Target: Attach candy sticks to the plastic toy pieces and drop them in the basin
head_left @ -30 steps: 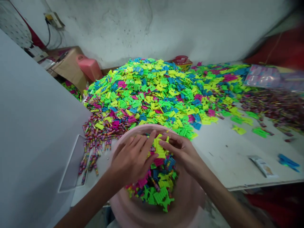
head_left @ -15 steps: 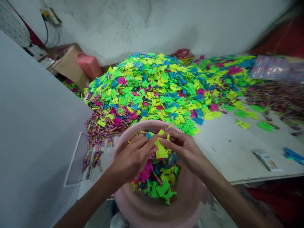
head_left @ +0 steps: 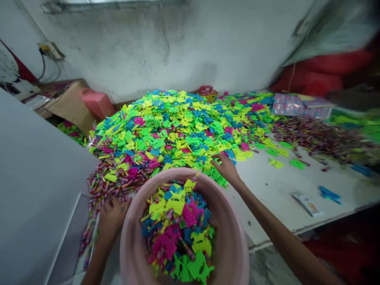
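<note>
- The right hand (head_left: 226, 168) is at the front edge of the pile (head_left: 175, 130), fingers loosely curved, a gap between thumb and fingertips; no piece is clearly seen in its grasp.
- The left hand (head_left: 113, 215) is just left of the basin (head_left: 128, 241), fingers spread wide and tips down by the sticks (head_left: 117, 184); whether it grips one, the view does not tell.
- The pieces lie heaped on the desk (head_left: 258, 202) beyond the basin, and more of them sit mixed with sticks inside it.
- A light pinch on one edge probably suits the flat pieces best, since their cut-out outlines look apt to snag on neighbours.
- The sticks likely come up more cleanly when taken across the middle, as they look smooth and may roll.
- Keeping both wrists clear of the basin's rim would likely avoid a knock.
- The pieces look like thin, stiff plastic in yellow, green, blue and pink, many ridged, with jagged outlines.
- The sticks are slim, with banded, multicoloured patterns.
- The basin is round, smooth-walled and dull pink.
</note>
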The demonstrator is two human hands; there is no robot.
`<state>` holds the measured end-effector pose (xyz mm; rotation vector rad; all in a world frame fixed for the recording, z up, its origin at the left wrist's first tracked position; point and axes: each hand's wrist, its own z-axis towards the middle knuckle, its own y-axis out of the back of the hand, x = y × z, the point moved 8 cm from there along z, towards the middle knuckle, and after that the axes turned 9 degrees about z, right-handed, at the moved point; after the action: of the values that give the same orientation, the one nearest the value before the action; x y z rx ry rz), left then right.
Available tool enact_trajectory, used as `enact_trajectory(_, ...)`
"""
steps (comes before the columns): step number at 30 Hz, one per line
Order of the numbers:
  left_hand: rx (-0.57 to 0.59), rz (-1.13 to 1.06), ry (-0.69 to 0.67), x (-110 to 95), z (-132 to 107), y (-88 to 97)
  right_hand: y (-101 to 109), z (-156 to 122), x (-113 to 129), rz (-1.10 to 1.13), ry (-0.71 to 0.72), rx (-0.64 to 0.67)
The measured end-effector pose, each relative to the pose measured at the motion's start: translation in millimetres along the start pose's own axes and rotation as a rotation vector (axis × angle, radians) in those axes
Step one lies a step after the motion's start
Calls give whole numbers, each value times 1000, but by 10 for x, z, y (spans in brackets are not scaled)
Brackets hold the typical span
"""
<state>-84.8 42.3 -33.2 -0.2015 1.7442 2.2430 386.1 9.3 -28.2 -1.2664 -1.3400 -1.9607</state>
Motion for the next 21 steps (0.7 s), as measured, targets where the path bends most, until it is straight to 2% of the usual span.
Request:
enact_trajectory(2, -104, 18, 130, 68, -53, -184, -80, 146, -276, -82, -17, -21)
enact_trajectory(4, -173, 1, 217, 19, -67, -356, -195, 201, -463, -142, -23, -26)
enact_trajectory(8, -205, -102, 259, -148, 11, -564, -345, 222, -673, -207, -6, -58)
enact_trajectory(14, -102, -309, 209, -181, 49, -536, -392, 308, -797, -172, 41, -102)
enact_trajectory(21, -29, -588, 228, -141, 56, -582, -435, 295, -643, -60, 156, -159)
